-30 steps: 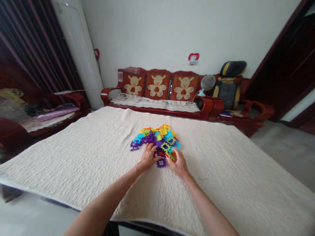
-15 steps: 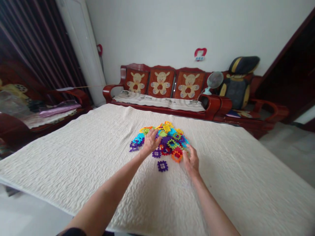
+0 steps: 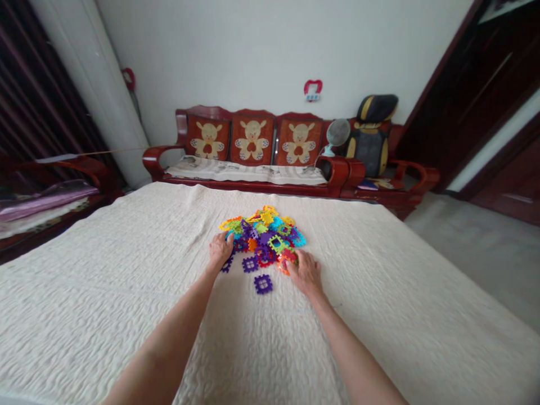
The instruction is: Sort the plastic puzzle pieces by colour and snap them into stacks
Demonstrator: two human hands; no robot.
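Note:
A heap of flat, notched plastic building pieces (image 3: pixel 264 238) in several colours lies mid-table. At its left edge my left hand (image 3: pixel 220 248) is open, palm down, touching the outer pieces and partly covering a purple one (image 3: pixel 228 263). My right hand (image 3: pixel 307 273) is also open, its fingers against an orange piece (image 3: pixel 283 264) and a red piece (image 3: pixel 288 255) at the heap's near right corner. Two purple window-shaped pieces lie at the front: one (image 3: pixel 250 265) by the heap, the other (image 3: pixel 264 284) apart and nearer me. Neither hand has lifted a piece.
A cream quilted cover (image 3: pixel 126 292) spreads over the table. Behind it stands a wooden sofa (image 3: pixel 333 177) with bear-patterned cushions (image 3: pixel 252 140). A small fan (image 3: pixel 338 133) and a chair with a black-and-yellow backrest (image 3: pixel 368 149) are at right. Another wooden seat (image 3: pixel 95 169) is at left.
My left hand has moved left, off the heap's front to its left edge. My right hand has come inward onto the orange piece. The view has turned to the right.

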